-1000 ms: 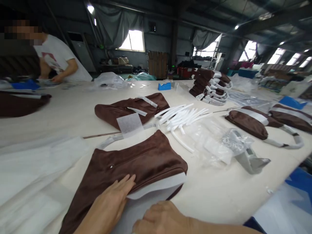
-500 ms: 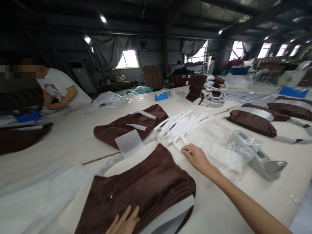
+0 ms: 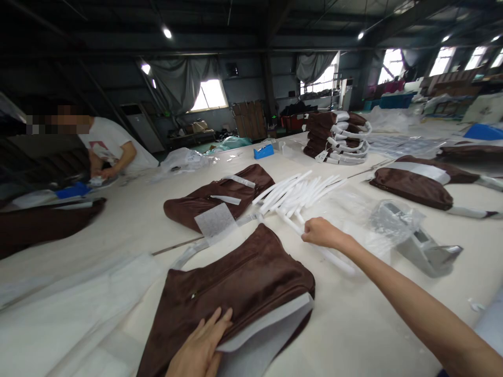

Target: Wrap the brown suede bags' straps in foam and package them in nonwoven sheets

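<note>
A dark brown bag [image 3: 236, 277] lies in front of me, with a pale sheet [image 3: 271, 327] at its near edge. My left hand [image 3: 204, 340] rests on the bag with its fingers spread. Beyond the bag's right side, my right hand [image 3: 319, 232] is closed round a white foam strip [image 3: 336, 260], which sticks out on both sides of the fist. Its far end reaches a loose pile of similar white strips [image 3: 298, 192]. Behind the near bag lies another brown bag [image 3: 220, 196] with pale wrapping pieces on it.
A wrapped grey tape dispenser [image 3: 420, 241] stands to the right. Stacked brown bags [image 3: 334, 137] and a blue dispenser [image 3: 263, 152] are farther back. More bags lie right and left. A person [image 3: 113, 144] works at the far left.
My right hand has drawn the white strip out toward me, and more of it shows below the fist. My left hand has shifted slightly right and up. The whole view has turned a little.
</note>
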`<state>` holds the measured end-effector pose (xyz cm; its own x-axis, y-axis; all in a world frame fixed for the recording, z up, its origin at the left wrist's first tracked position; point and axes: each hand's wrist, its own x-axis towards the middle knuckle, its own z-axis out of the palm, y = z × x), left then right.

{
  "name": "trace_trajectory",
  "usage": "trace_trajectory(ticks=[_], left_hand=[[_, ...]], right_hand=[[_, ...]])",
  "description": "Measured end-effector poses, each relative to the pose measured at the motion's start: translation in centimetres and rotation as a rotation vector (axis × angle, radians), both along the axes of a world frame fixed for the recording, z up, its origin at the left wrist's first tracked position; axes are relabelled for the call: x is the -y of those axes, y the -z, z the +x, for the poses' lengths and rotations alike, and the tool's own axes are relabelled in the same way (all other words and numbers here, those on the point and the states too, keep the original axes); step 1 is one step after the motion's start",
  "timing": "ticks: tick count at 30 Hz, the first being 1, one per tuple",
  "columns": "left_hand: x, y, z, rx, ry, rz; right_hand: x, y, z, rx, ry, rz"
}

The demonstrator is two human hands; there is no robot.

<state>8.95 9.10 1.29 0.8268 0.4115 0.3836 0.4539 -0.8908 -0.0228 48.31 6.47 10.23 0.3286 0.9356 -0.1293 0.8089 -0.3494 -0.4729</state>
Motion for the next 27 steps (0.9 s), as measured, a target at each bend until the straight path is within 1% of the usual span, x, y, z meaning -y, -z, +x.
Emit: trace_trajectory(ticks=[2,4,6,8,10,12,14,16,18,20,22,25,27], left_hand=[[0.7,-0.7,0.7,-0.051,-0.077,-0.086],[1.3,-1.8,1.5,-0.139,-0.152,-0.204],[1.6,-3.2,2.3,-0.205,-0.221,-0.345],[1.5,-4.5,3.0,-0.227,-0.256,-0.467],[1.3,-5.6,3.4,-0.22,-0.257,-0.553],[1.0,-6.3,3.6,-0.217,-0.252,-0.598],[0.8,-6.6,3.8,-0.221,-0.254,-0.613],[0.7,-6.7,3.9,-0.226,-0.259,-0.614],[0.7,-6.8,4.0,-0.23,-0.262,-0.609],[0.7,-6.8,4.0,-0.233,-0.262,-0.604],[0.7,-6.7,4.1,-0.236,-0.259,-0.598],[1.2,-6.4,4.1,-0.238,-0.252,-0.583],[1.8,-5.9,4.1,-0.235,-0.247,-0.565]], right_hand=[[4.6,-0.6,1.3,-0.124,0.0,0.029],[9.4,-0.6,2.2,-0.54,0.04,0.119],[13.7,0.1,2.2,-0.887,0.133,0.19],[16.7,1.6,0.4,-1.128,0.252,0.239],[18.2,3.6,-3.0,-1.287,0.328,0.199],[18.5,5.6,-7.7,-1.409,0.339,0.087],[17.6,7.1,-12.6,-1.527,0.327,0.022],[15.9,8.0,-16.9,-1.632,0.312,0.001],[14.1,8.5,-20.3,-1.708,0.293,0.001],[12.3,8.8,-22.7,-1.743,0.268,-0.012],[10.6,9.0,-24.3,-1.748,0.24,-0.041],[8.6,9.4,-25.8,-1.74,0.213,-0.063],[7.7,9.7,-26.2,-1.737,0.215,-0.055]])
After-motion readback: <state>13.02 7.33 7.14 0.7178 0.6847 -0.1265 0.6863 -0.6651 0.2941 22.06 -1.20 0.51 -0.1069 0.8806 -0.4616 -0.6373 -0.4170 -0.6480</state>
